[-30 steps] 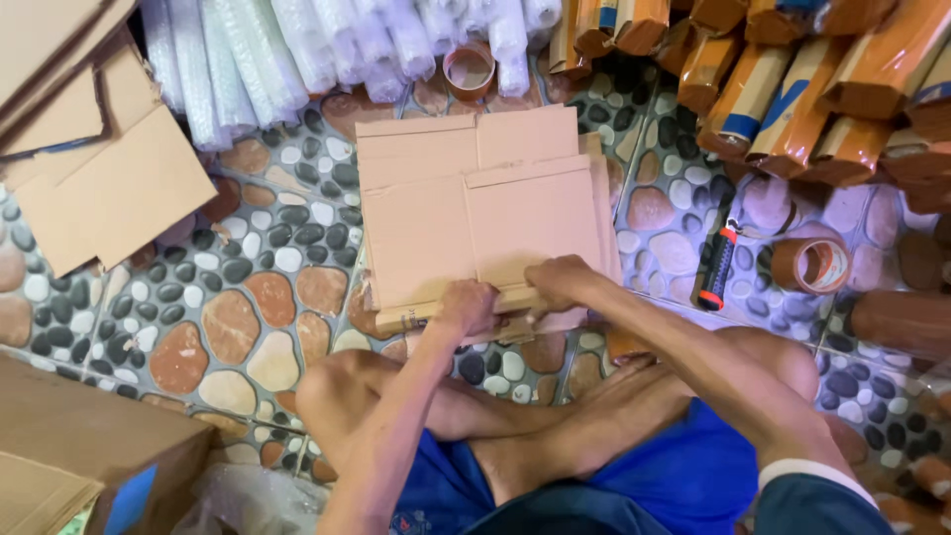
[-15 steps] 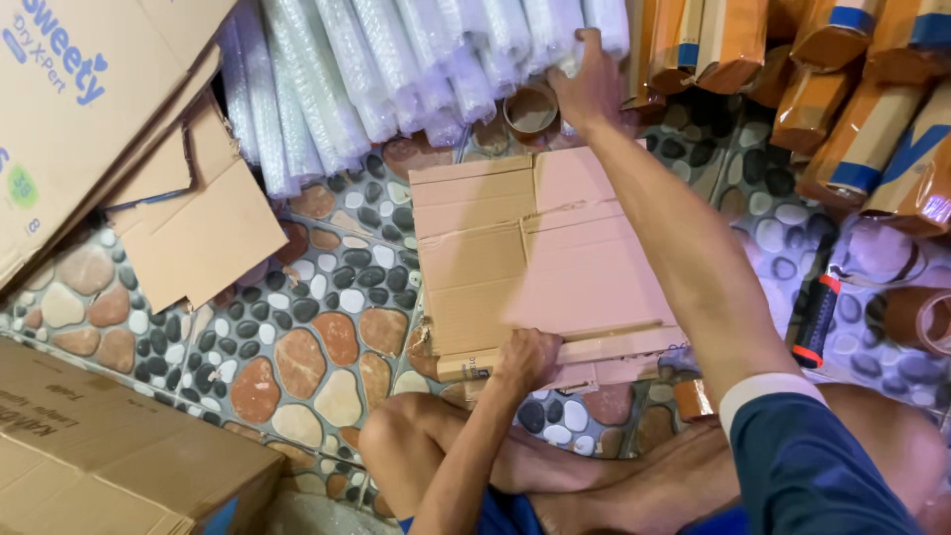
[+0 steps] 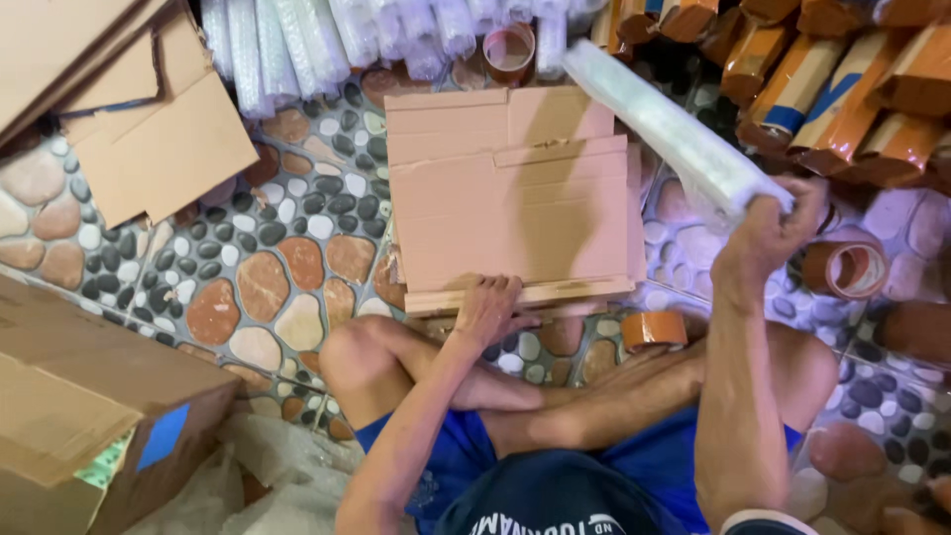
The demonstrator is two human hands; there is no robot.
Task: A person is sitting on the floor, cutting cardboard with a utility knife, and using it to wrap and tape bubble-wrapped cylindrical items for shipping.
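Logging what I see at centre frame: a stack of flattened cardboard sheets (image 3: 510,198) lies on the pebble-patterned floor (image 3: 248,287), its near edge towards the crossed bare legs at the bottom.

Left hand (image 3: 487,309): fingers spread flat, released, pressing on the near edge of the stack; nothing grasped.

Right hand (image 3: 778,230): right of centre, fingers clenched around the lower end of a long clear plastic sleeve of stacked cups (image 3: 674,129). The sleeve runs tilted from the hand up to top centre, crossing above the stack's upper right corner.

Around these:
- more clear sleeves of cups (image 3: 337,40), side by side along the top edge, left of centre;
- brown tape roll (image 3: 508,52) at top centre, just beyond the stack;
- second tape roll (image 3: 654,329) by the stack's lower right corner, touching a leg;
- third tape roll (image 3: 844,267) just right of the right hand;
- brown wrapped bundles (image 3: 832,89), some with blue bands, piled in the upper right;
- loose cardboard pieces (image 3: 149,129) in the upper left;
- closed carton with blue tape (image 3: 99,416) in the lower left.
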